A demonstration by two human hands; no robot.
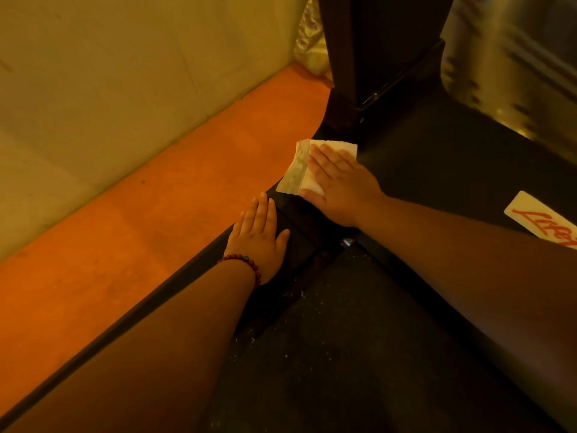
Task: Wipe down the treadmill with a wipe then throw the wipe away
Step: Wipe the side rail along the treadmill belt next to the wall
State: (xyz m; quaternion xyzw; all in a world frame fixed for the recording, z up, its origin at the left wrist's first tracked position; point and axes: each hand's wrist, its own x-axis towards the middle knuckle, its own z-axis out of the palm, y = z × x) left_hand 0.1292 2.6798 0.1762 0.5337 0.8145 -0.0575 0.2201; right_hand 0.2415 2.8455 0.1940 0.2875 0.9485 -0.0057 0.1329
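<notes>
White wipe [298, 170], folded flat, lies under right hand [340, 185] fingers [324, 160], which are straight, slightly spread, palm down, pressing it onto the black treadmill [437, 170] at its left front corner, just before the upright post [374, 42] base. Wipe's exposed strip runs along the deck edge, long axis pointing toward the post. Right forearm reaches in from lower right. Left hand [259, 235] is flat on the side rail, fingers [259, 210] straight and together, thumb out, holding nothing. Beaded bracelet [246, 262] on left wrist. Orange floor [156, 220] beside the rail.
</notes>
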